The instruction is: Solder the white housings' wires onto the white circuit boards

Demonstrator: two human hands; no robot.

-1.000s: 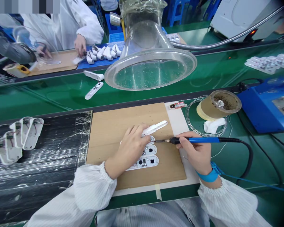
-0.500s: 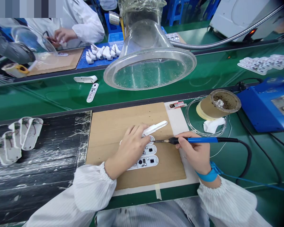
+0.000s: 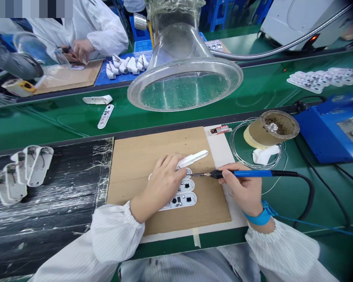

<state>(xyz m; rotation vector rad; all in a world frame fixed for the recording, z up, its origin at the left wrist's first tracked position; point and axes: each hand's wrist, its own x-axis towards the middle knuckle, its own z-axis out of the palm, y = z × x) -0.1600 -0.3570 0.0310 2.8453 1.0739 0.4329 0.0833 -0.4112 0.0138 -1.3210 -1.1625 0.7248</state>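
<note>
Left hand (image 3: pixel 161 186) lies palm down, fingers (image 3: pixel 172 161) curled; right hand (image 3: pixel 242 190) pinches in a pen-style grip.

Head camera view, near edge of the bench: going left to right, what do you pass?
White housings on the black mat → left hand → circuit boards → soldering iron in the right hand → solder spool → blue station.
</note>
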